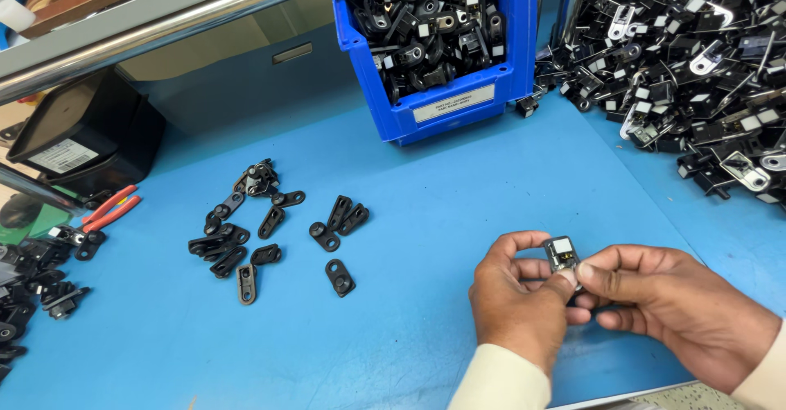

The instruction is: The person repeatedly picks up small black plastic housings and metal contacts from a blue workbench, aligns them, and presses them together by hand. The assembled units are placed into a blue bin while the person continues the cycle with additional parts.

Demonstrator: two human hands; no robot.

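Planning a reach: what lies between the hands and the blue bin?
In the head view, only bare blue tabletop lies between the hands and the blue bin.

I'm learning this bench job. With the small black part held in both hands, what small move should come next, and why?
Probably turn the part for a look at its open face: both hands, left and right, pinch it above the table, away from the loose pieces.

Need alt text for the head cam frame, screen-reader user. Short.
Two hands, left hand and right hand, together pinch a small black part above a blue worktable. Loose black brackets lie scattered to the left, a blue bin full of similar parts stands behind, and a large parts pile fills the upper right.
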